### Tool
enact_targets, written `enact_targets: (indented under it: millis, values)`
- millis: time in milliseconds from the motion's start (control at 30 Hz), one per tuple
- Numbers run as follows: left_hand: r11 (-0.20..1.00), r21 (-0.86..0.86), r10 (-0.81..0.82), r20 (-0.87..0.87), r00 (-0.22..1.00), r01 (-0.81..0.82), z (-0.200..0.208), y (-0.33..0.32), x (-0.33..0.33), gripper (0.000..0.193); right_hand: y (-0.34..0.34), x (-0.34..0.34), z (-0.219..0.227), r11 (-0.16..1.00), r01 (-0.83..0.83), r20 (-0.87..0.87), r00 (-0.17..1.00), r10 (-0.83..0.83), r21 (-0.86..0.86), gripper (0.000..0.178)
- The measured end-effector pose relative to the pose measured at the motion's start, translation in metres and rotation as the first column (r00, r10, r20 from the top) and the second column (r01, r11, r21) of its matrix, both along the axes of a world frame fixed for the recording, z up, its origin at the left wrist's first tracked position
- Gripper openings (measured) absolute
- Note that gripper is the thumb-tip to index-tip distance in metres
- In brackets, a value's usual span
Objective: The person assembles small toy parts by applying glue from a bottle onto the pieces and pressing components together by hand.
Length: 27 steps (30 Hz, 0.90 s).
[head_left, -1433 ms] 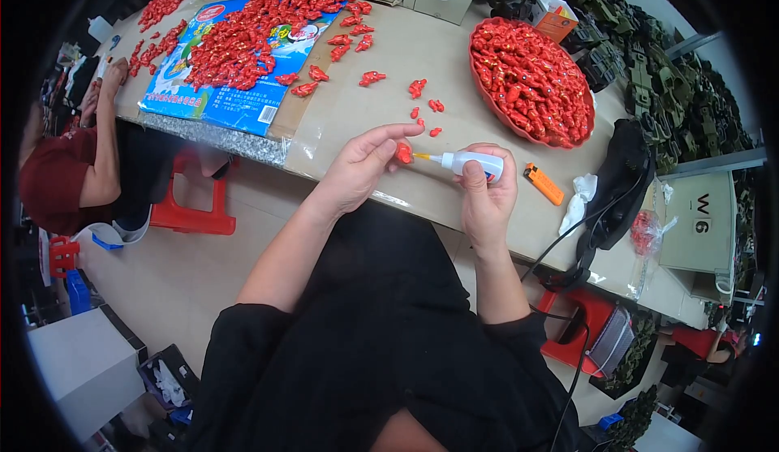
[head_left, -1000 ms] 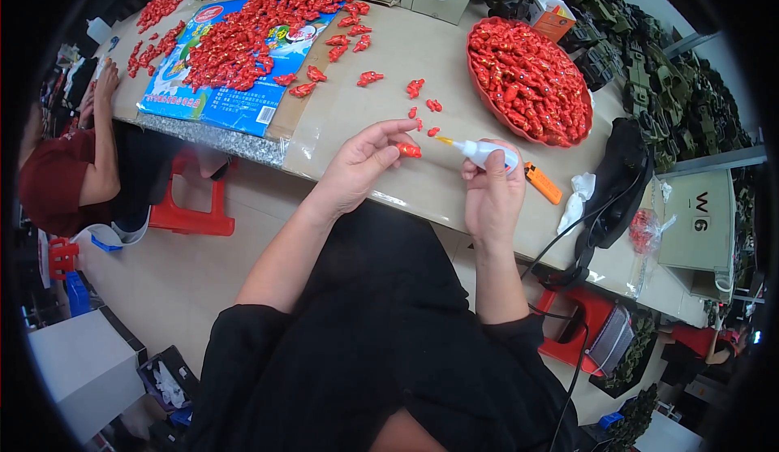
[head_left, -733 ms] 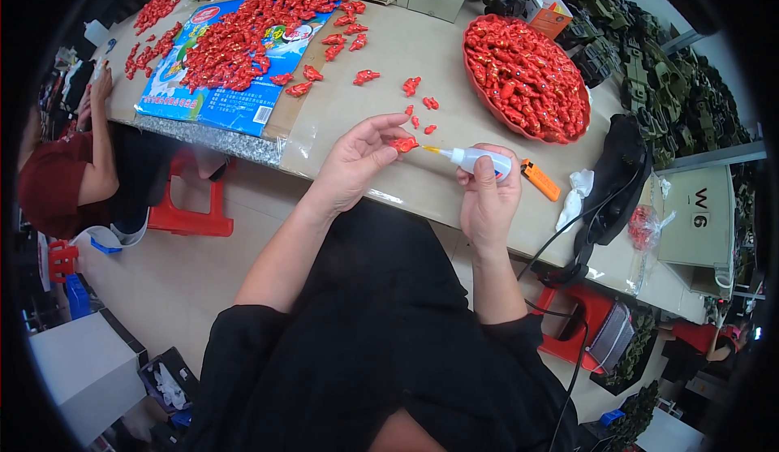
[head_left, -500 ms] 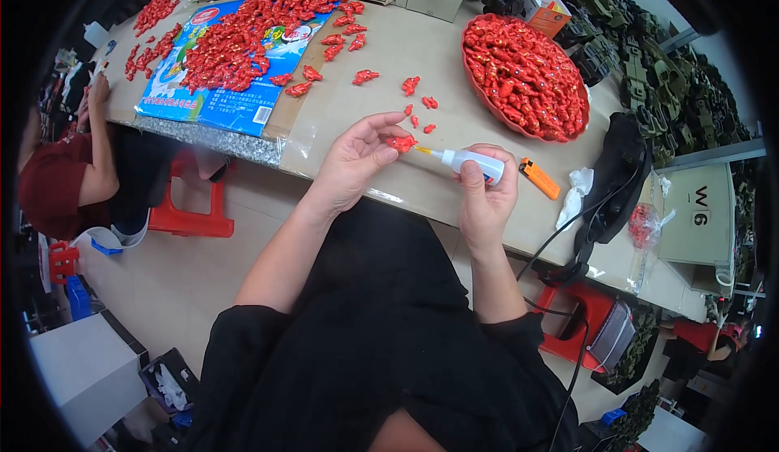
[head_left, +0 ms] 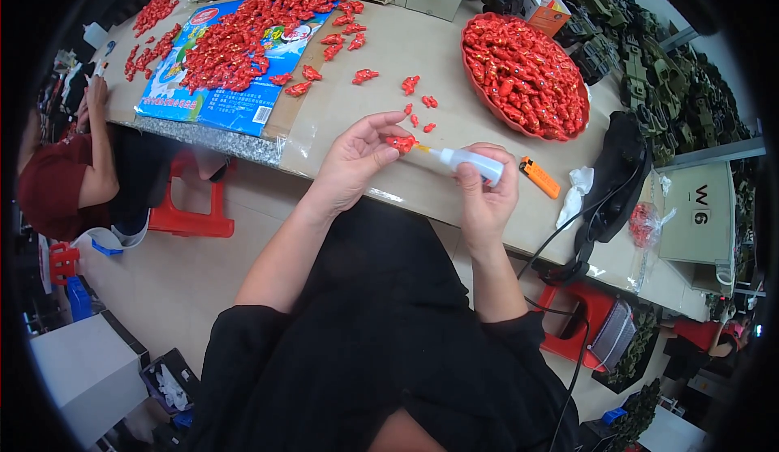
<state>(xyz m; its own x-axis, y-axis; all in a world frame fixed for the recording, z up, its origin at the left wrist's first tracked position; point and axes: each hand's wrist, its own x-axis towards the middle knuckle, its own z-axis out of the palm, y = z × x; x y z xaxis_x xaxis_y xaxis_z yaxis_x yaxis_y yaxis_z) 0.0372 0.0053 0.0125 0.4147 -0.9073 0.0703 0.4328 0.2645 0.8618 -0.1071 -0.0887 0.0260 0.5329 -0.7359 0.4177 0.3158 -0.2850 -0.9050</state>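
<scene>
Glue nozzle meets red piece.
Your left hand pinches a small red piece; your right hand grips a white bottle, red tray at one o'clock.

Glue bottle nozzle touches pinched red piece.

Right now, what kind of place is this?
Probably a small toy workshop. A round tray is heaped with little red plastic pieces, the right hand holds a glue bottle, and another person works at the same table.
</scene>
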Motion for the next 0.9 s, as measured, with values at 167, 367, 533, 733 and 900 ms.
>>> enact_targets:
  millis: [167, 367, 533, 733, 900]
  values:
    - [1.0, 0.011, 0.003, -0.015, 1.0, -0.002, -0.001, 0.0, 0.001, 0.04, -0.018, -0.007, -0.001, 0.897, -0.074, 0.219, 0.975, -0.026, 0.436, 0.025]
    - [1.0, -0.009, 0.002, -0.067, 0.998, -0.003, -0.005, 0.0, 0.003, 0.036, -0.04, -0.019, -0.006, 0.951, 0.207, -0.132, 0.975, -0.18, 0.231, 0.029]
    - [0.999, -0.046, -0.03, -0.126, 0.992, 0.025, -0.011, 0.001, 0.007, 0.029, -0.041, -0.02, -0.014, 0.961, 0.26, -0.29, 0.931, -0.223, 0.094, 0.033]
    - [0.995, -0.099, -0.038, -0.249, 0.968, 0.013, -0.014, 0.003, 0.009, 0.019, -0.008, -0.015, 0.009, 0.671, 0.481, -0.121, 0.756, -0.643, -0.565, 0.031]
    - [0.993, -0.118, -0.057, -0.267, 0.962, 0.026, -0.014, 0.004, 0.01, 0.014, -0.01, 0.026, 0.013, 0.87, -0.011, -0.523, 0.803, -0.286, -0.493, 0.015]
